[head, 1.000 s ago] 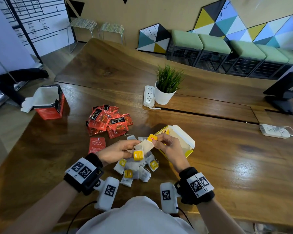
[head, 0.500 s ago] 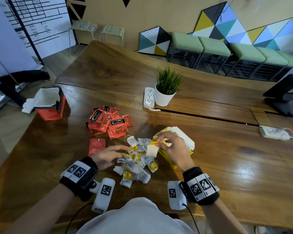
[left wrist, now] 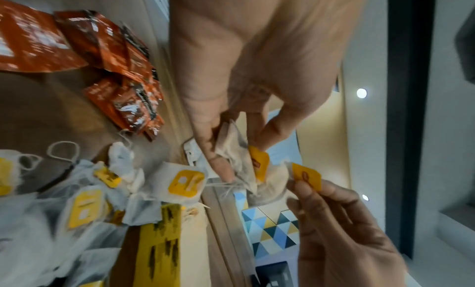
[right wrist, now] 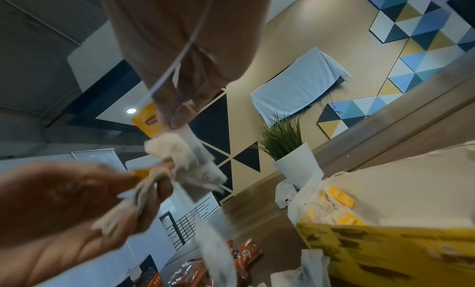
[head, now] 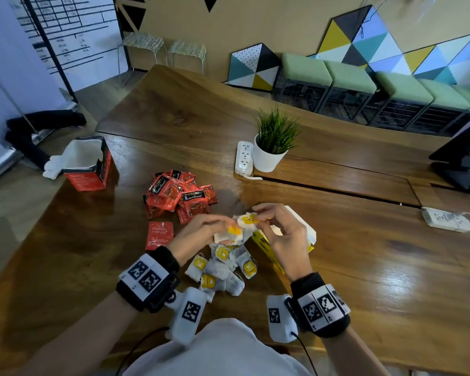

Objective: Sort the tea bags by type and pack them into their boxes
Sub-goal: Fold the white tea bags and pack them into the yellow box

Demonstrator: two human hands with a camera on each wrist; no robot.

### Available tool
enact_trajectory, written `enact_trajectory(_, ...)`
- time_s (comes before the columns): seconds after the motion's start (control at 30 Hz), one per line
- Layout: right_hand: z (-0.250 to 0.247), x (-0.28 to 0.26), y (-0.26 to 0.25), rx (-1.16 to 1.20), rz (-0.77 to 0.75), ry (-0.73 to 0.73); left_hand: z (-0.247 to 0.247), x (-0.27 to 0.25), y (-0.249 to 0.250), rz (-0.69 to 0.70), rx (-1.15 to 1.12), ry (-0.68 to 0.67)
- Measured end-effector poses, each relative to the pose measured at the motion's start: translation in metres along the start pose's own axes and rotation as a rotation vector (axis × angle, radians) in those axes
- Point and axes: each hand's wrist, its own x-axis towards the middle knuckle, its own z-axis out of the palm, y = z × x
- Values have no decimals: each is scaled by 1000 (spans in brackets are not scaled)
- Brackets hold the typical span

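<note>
Pinching tea bags (head: 232,234) in left hand (head: 198,231), right hand (head: 284,234) fingers (head: 266,213) on yellow tag (head: 250,219)

Office lounge or meeting area. A long wooden table (head: 337,267) is seen, with a white power strip (head: 244,158) and a small potted plant (head: 273,142) at 12 o'clock and a second power strip (head: 445,219) at 3 o'clock. A row of green-cushioned cube seats (head: 364,88) is lined up at 1 o'clock under geometric wall panels (head: 391,47). A whiteboard with a drawn grid (head: 63,31) is stood at 10 o'clock, two stools (head: 166,50) at 11.
</note>
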Motion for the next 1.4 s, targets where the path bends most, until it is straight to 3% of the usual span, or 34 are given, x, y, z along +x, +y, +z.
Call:
enact_trajectory(0.17,2,-4,2,35,-23,3,10,1,8,75,108,31)
enact_trajectory(0.3,3,-9,1,32,-51,-119,12,4,7,171,314,142)
enact_trajectory(0.5,0,-7,-7,102,170,-184,10,5,4,231,415,220)
enact_trajectory(0.63,5,-1,-2,-6,168,-243,13,5,5,260,500,203)
enact_trajectory(0.8,4,0,5,166,368,-183,8,2,4,181,466,87)
enact_trajectory(0.93,-3,0,6,388,521,37,-8,-1,-13,69,400,76)
enact_trajectory(1.03,-6,0,12,549,743,146,-18,-2,-24,-32,277,97)
enact_trajectory(1.13,-1,-3,18,664,973,94,-19,-1,-29,-73,302,112)
enact_trajectory(1.2,3,-9,22,710,1038,38,-21,2,-30,-70,386,130)
enact_trajectory(1.3,7,-14,23,775,1042,-40,-24,4,-29,-60,441,112)
enact_trajectory(1.4,8,-11,21,745,956,-91,-19,1,-20,-2,331,52)
